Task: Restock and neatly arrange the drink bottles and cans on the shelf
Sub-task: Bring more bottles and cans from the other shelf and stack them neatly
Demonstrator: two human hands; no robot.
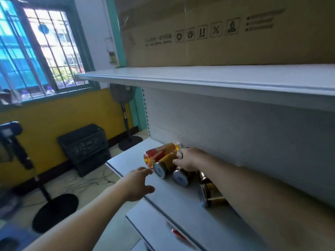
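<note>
nearest can [211,195]: on its side under the right forearm, behind the fingertips of both hands, round end facing the front edge of the shelf [168,211].
left hand [139,183]: over the shelf front, fingers straight and spread wide, holding nothing.
first can [163,169]: just beyond the left fingertips, not touching them; it lies on its side, long axis running away from the fingers toward the back panel, pale round end turned to them.
second can [181,177]: beside the first can, same lie, tucked under the heel of the right hand.
right hand [188,159]: laid over the cans, thumb against the first can's side (the other fingers are on the far side, so I cannot tell whether they grip anything).
bottle [161,153]: on its side just past the first can, beyond the right thumb, cap toward the back panel.
next move: probably standing the first can upright; both hands are within easy reach, and the right hand already touches it.
</note>
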